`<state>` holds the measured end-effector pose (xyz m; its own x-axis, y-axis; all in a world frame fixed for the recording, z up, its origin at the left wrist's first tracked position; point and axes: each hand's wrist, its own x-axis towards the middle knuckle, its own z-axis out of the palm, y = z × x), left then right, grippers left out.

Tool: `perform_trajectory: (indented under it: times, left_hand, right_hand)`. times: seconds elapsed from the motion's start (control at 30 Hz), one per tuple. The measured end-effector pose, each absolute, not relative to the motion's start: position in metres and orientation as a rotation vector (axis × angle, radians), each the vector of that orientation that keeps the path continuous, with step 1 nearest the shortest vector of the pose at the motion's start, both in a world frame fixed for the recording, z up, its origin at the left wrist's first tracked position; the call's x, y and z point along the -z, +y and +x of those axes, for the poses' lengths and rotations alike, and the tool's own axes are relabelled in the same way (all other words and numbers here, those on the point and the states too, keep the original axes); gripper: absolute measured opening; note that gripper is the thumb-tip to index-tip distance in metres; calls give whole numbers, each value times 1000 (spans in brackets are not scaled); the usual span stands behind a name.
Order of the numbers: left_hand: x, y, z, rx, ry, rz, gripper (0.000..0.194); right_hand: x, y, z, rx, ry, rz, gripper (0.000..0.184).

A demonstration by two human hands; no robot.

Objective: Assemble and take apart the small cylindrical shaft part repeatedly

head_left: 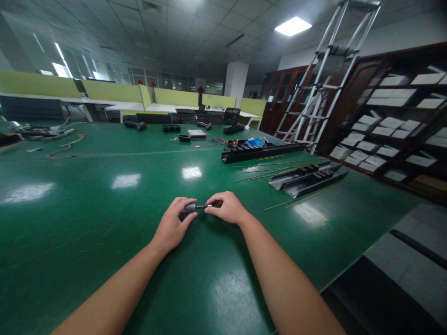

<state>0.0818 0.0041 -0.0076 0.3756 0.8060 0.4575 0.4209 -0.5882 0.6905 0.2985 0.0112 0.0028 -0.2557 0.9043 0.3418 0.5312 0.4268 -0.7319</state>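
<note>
Just below the middle of the frame, the left hand [173, 225] grips a grey cylinder [190, 208] between thumb and fingers. A dark shaft [200, 206] runs from it to the right hand [226, 207], whose thumb and fingertips pinch the far end. Whether either hand touches the green table [87, 237], I cannot tell. Right of centre lie metal channels [303, 184] and thin rods [279, 204].
</note>
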Motion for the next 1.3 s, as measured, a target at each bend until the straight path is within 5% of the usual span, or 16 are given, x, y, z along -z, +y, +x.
perform_trajectory:
  times: [1.3]
  left_hand:
    - [8, 8, 76, -1067, 1372, 2007, 37]
  right_hand:
    - [9, 25, 337, -764, -1768, -1296, 22]
